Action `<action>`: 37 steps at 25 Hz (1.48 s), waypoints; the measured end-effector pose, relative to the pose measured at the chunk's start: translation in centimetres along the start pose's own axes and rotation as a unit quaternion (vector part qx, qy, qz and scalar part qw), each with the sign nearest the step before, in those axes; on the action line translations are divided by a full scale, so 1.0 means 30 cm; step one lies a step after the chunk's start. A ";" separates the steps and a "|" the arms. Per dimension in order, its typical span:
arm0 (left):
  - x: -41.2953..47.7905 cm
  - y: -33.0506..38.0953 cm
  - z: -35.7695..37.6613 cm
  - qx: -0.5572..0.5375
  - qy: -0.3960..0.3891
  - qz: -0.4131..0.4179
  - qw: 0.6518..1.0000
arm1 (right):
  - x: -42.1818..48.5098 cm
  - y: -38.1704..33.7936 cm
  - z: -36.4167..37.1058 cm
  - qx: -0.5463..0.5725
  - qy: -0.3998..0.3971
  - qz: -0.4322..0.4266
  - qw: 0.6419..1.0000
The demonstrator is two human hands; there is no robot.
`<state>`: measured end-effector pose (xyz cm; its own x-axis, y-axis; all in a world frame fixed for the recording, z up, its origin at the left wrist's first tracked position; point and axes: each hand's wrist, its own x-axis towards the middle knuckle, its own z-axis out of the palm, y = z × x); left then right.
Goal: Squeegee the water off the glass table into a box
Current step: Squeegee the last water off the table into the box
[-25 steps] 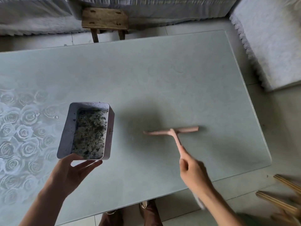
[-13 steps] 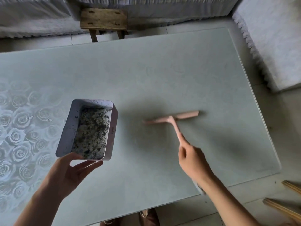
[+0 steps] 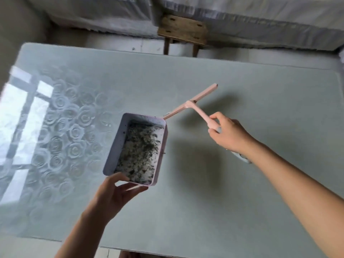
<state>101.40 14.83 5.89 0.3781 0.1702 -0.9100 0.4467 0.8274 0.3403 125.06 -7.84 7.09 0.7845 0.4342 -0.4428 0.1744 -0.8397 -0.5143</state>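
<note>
- Over the glass desk (image 3: 242, 192), left of centre, we see the box (image 3: 119, 140): a pale rectangular tin, top open, long axis running away from us and leaning to the right.
- Box floor is covered in dark flecks over a pale, wet-looking layer.
- Left hand (image 3: 113, 196) holds the box by its near short end: thumb curled over the rim, fingers extended underneath. The box looks lifted off the glass, but we can't confirm contact.
- Right hand (image 3: 229, 135) is wrapped round the tail end of the pink T-shaped squeegee (image 3: 192, 106), with the fingers closed on the handle (image 3: 202, 116).
- Squeegee blade (image 3: 204, 94) runs diagonally. Its upper-right end is out over the desk, and its lower-left end meets the box's far right corner, just behind the rim.
- Blade shadow falls on the glass to its right, apart from the blade itself.
- Rose pattern (image 3: 74, 131) shows in the glass left of the box, with a bright window reflection (image 3: 20, 123) at the far left.
- Small white object (image 3: 242, 158) sits under the right wrist; we can't identify it.
- Wooden stool (image 3: 183, 31) stands beyond the far desk edge, against white cloth covers (image 3: 260, 19).
</note>
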 end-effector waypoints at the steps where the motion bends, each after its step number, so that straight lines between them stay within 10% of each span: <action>1: -0.013 -0.005 -0.028 -0.010 0.003 -0.006 1.000 | 0.006 -0.028 0.008 0.000 -0.007 -0.004 1.000; 24: -0.156 0.196 -0.903 -0.134 0.065 0.038 0.988 | 0.392 -1.179 0.606 -0.036 -0.141 -0.144 0.979; 32: -0.187 0.215 -1.114 -0.156 0.074 -0.012 0.985 | -0.107 -0.938 0.673 -0.146 -0.168 -0.017 0.975; 37: -0.231 0.201 -1.213 -0.163 0.060 -0.019 0.985 | -0.002 -1.295 0.670 -0.112 -0.172 -0.090 0.975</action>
<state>71.96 38.12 5.63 0.2593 0.1819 -0.9485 0.1667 0.9589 0.2295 106.28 31.30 12.34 0.4895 0.6327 -0.6000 0.4466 -0.7729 -0.4507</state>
